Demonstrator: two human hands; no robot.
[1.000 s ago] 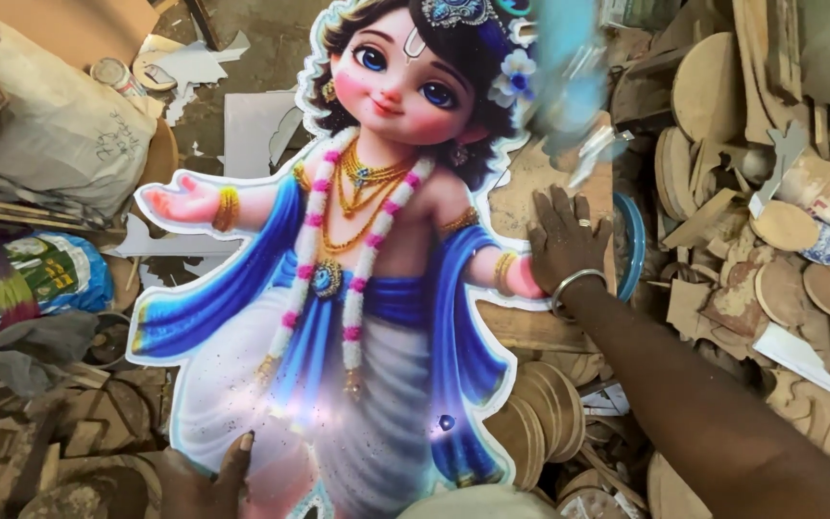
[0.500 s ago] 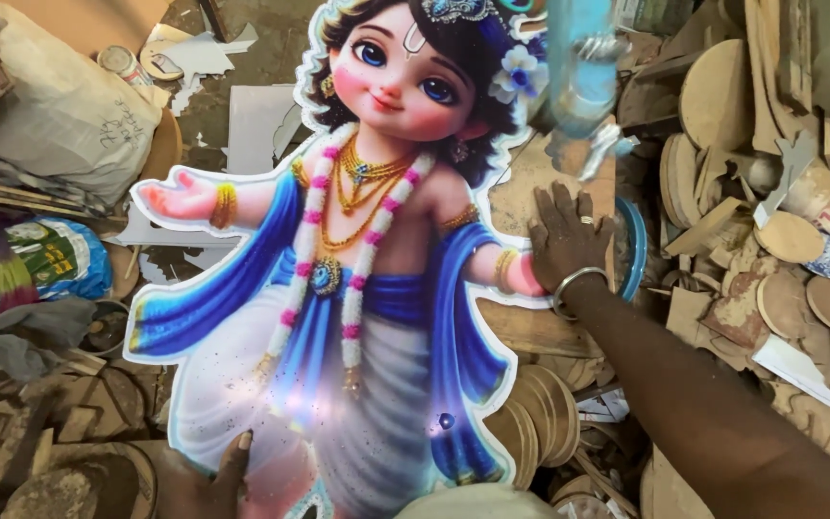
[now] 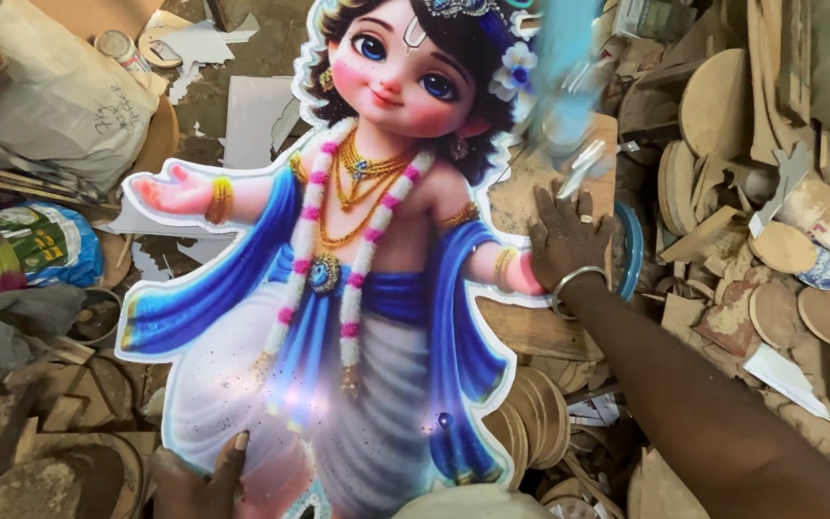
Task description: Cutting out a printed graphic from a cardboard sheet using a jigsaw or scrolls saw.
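A large glossy cutout (image 3: 377, 288) of a cartoon child figure with blue drapery, flower garlands and gold necklaces lies over heaps of wood scrap. My left hand (image 3: 206, 478) grips its lower left edge, thumb on the printed face. My right hand (image 3: 562, 235), a metal bangle on its wrist, lies flat with fingers spread, covering the end of the figure's outstretched arm and the wooden board (image 3: 530, 327) under it. A blurred light-blue object (image 3: 561, 67) hangs at the top right, above my right hand.
Round wooden discs (image 3: 713, 106) and offcuts are piled to the right and under the cutout. A white sack (image 3: 50, 96) lies at the upper left, with a blue-green printed bag (image 3: 31, 250) below it. Paper scraps (image 3: 194, 43) and a small tin (image 3: 117, 48) sit at the top.
Both hands and the cutout stay almost still. The blurred light-blue object at the top right has shifted a little.
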